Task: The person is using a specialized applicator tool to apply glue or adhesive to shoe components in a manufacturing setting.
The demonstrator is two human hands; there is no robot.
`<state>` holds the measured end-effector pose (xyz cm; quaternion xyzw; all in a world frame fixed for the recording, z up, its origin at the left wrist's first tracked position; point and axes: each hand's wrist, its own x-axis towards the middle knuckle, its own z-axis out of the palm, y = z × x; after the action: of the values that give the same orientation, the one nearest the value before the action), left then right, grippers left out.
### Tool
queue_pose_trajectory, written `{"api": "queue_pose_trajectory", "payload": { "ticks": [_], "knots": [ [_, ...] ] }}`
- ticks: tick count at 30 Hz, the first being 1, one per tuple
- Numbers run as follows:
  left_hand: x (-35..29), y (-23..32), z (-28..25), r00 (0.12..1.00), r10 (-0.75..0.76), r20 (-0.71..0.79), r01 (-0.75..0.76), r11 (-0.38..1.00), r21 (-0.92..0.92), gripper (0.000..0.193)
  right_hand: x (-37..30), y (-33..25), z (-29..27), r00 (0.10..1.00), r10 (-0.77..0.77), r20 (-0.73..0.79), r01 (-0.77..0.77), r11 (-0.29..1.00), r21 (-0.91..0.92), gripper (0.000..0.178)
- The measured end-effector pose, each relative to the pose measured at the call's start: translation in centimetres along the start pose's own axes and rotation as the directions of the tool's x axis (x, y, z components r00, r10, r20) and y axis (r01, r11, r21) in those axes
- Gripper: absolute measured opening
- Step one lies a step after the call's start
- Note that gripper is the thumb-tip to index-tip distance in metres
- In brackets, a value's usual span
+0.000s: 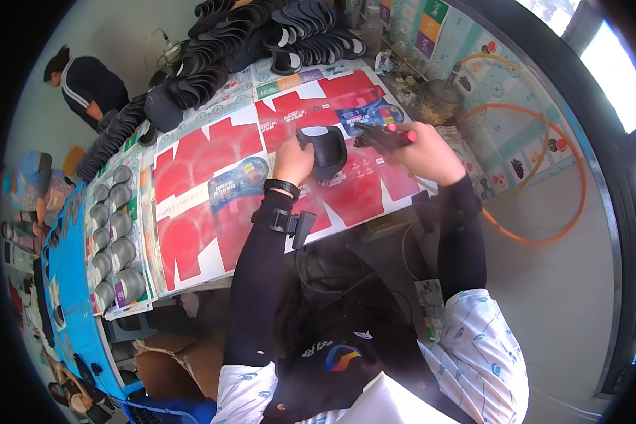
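My left hand point(292, 161) is closed on the edge of a curved black moulded piece point(324, 151), tilted up above the red printed sheet point(353, 191). To its right, my right hand point(431, 152) is wrapped round a dark tool with red knobs point(383, 138), which looks like a spray gun. The tool's front end points left at the black piece, a short gap apart. My fingers hide much of the tool's body.
Stacks of similar curved black pieces point(311, 28) lie along the table's far side. Rows of grey rounded pieces point(122, 224) sit at the left. An orange hose point(583, 191) loops at the right, near a dirty metal pot point(438, 99). Another person point(92, 85) is at the far left.
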<state>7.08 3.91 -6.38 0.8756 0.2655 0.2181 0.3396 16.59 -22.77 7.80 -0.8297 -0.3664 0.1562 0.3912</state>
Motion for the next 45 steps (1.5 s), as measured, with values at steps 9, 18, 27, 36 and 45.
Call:
{"api": "queue_pose_trajectory", "payload": {
  "ticks": [9, 18, 27, 36, 45],
  "knots": [
    [-0.2, -0.5, -0.2, 0.998, -0.041, 0.058, 0.047, 0.993, -0.106, 0.046, 6.6, -2.2, 1.5, 0.948, 0.127, 0.29, -0.096, 0.988, -0.119, 0.016],
    [-0.1, -1.7, -0.9, 0.948, -0.218, 0.23, 0.313, 0.766, -0.561, 0.033, 9.2, -1.3, 3.3, 0.97, 0.077, 0.233, -0.04, 0.987, -0.158, 0.028],
    [-0.2, -1.7, -0.5, 0.968, -0.17, 0.182, 0.245, 0.791, -0.561, 0.034, 10.4, 0.8, 3.9, 0.948, 0.069, 0.312, -0.021, 0.988, -0.156, 0.012],
    [-0.1, -2.1, 1.8, 0.969, 0.105, -0.224, -0.155, 0.964, -0.216, 0.02, 10.2, 5.0, 3.8, 0.889, -0.341, 0.304, 0.383, 0.92, -0.087, 0.019],
    [-0.4, -2.0, 1.0, 0.991, 0.019, -0.129, -0.057, 0.952, -0.301, 0.028, 9.1, 2.4, 3.1, 0.939, -0.258, 0.227, 0.218, 0.958, 0.185, 0.023]
  ]
}}
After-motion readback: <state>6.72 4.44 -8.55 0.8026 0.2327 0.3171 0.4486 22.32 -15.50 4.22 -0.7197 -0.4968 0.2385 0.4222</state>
